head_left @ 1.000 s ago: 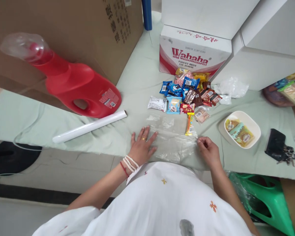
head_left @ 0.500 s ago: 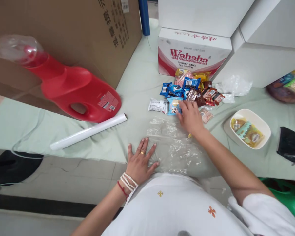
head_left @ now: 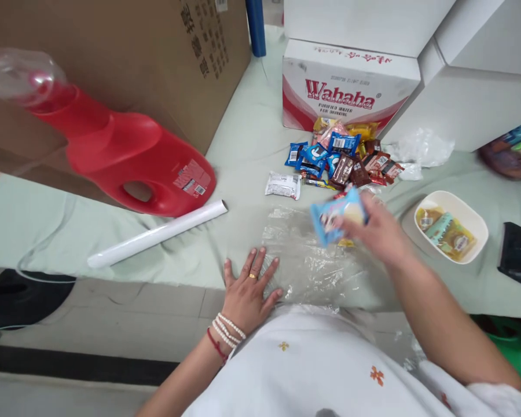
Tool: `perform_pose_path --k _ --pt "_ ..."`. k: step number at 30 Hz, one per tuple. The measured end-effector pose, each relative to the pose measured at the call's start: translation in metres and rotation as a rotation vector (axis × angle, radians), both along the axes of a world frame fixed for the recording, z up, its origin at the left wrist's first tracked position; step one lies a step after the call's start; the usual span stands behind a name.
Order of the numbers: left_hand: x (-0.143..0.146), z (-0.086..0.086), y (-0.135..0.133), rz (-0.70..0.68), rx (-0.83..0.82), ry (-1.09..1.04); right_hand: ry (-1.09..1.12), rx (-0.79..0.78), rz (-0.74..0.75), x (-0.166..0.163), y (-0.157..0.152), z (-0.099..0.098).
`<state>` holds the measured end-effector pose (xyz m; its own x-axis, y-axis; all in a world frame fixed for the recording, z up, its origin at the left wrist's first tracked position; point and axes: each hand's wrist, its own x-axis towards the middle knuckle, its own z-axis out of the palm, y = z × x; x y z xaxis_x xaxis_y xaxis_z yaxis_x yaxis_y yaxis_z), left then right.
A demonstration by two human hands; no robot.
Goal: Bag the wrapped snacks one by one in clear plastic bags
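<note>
My right hand pinches a light blue snack packet, held up over the clear plastic sheet or bag on the table; the hand is a little blurred. Fingers spread, my left hand lies flat at the table's front edge, on the left side of that plastic. Beyond them is a pile of small wrapped snacks, among them blue packets and brown packets. A white packet lies at the pile's left. To the right stands a white bowl with yellow packets inside.
A red jug-shaped bottle and a white tube are on the left, beside a large brown carton. At the back stands a Wahaha box. Crumpled clear plastic and a black object lie to the right.
My right hand has lifted the light blue packet from the front of the pile and moved it right and toward me. My left hand stays flat in place.
</note>
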<state>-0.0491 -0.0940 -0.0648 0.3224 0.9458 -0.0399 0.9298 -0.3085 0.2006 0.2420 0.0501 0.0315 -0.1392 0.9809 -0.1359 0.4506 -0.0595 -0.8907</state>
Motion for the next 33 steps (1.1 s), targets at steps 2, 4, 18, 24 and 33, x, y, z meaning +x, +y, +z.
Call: perform_pose_path --k 2,4,18,24,33 --pt "0.0 -0.001 -0.003 0.006 -0.01 0.004 0.145 -0.266 0.095 -0.016 -0.033 -0.021" --pt "0.0 -0.004 -0.006 0.015 -0.017 0.012 0.206 -0.358 0.034 -0.028 -0.039 -0.047" --pt "0.014 0.03 0.032 -0.097 0.292 -0.285 0.462 -0.155 -0.139 -0.019 -0.018 -0.021" --pt "0.021 0.0 0.075 -0.082 0.018 -0.067 0.228 -0.17 -0.176 -0.029 -0.051 -0.049" --pt "-0.023 -0.006 0.035 -0.012 0.243 -0.093 -0.439 0.169 -0.016 -0.003 -0.09 -0.047"
